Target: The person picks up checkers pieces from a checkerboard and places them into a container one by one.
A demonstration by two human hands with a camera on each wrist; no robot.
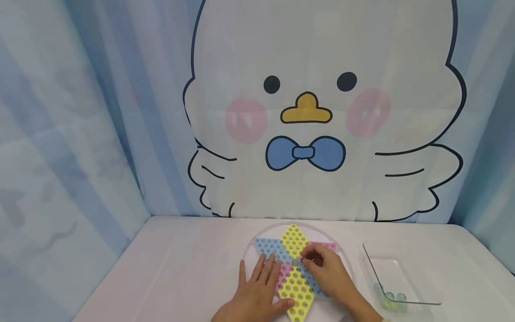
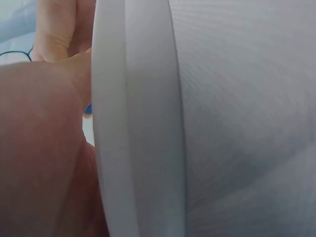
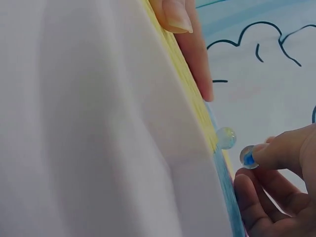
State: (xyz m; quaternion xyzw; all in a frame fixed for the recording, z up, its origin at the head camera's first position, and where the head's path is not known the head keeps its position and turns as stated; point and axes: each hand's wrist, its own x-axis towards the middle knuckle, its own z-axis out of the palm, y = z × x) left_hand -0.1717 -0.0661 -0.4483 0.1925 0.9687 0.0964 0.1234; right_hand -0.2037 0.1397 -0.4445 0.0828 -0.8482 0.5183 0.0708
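Note:
A round white Chinese checkers board (image 1: 297,293) with a star of yellow, pink and blue points full of small holes lies in front of me. My left hand (image 1: 257,293) rests on its left side, fingers straight and spread, the thumb over the near yellow point. Over the middle of the star, my right hand (image 1: 333,275) pinches a clear marble with a blue core (image 3: 248,157) between thumb and fingers. Another glass marble (image 3: 226,138), pale yellow and blue, sits on the board close beside it. In the left wrist view the board's rim (image 2: 150,118) blocks most of the scene.
To the right stands a clear plastic tray (image 1: 396,256) with several glass marbles (image 1: 389,297) at its near end. A thin bent metal rod (image 1: 418,302) lies across it. Behind the white table (image 1: 161,264) hangs a curtain (image 1: 249,188) printed with a cartoon bird.

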